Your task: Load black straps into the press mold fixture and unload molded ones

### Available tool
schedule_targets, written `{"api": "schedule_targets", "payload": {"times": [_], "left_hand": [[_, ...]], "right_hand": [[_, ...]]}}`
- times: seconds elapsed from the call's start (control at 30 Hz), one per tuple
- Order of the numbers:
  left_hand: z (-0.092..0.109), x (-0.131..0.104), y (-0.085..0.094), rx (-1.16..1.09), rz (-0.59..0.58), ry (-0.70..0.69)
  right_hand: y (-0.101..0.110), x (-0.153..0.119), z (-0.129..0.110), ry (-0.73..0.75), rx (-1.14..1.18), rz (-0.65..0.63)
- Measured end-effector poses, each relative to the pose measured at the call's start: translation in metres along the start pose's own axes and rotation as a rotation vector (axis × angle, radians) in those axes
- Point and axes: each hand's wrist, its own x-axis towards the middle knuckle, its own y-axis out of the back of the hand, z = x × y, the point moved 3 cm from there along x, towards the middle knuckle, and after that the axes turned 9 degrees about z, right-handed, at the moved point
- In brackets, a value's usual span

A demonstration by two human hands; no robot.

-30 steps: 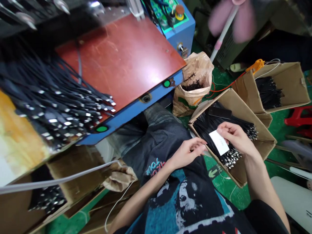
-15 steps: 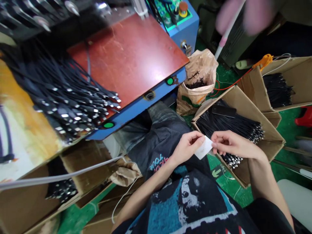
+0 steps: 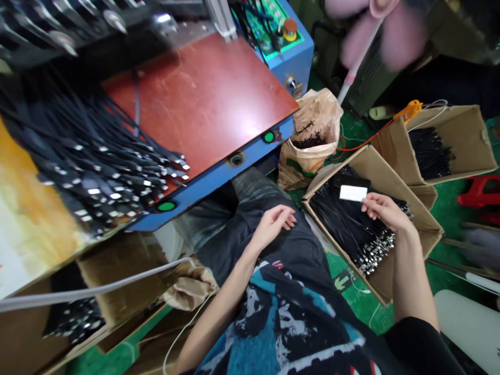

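Observation:
My right hand (image 3: 385,211) pinches the right end of a small white paper (image 3: 353,193). The paper is over a cardboard box (image 3: 424,219) of black cables (image 3: 339,221) with metal ends, in front of a black phone-like object (image 3: 344,181) lying on them. Whether paper and black object touch, I cannot tell. My left hand (image 3: 273,225) rests by my lap with nothing in it, its fingers loosely curled and apart.
A blue machine with a red-brown plate (image 3: 219,99) stands ahead. Black cables (image 3: 113,166) lie at its left. A paper bag (image 3: 312,151), a second box (image 3: 464,140) and a pink fan (image 3: 402,36) are on the right.
My right hand has moved right and up with the paper, which is now over the box. My left hand has let go of the paper and moved left to my lap.

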Motion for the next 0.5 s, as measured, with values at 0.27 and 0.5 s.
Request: {"api": "schedule_targets", "payload": {"times": [0.27,0.5], "left_hand": [[-0.017,0.005,0.022,-0.052,0.034,-0.007],[-0.022,0.009,0.023,-0.082,0.011,0.024]], "right_hand": [[0.012,0.057,0.033,0.043,-0.361,0.485],[-0.08,0.004,0.064,0.203,-0.869,0.379]]}}
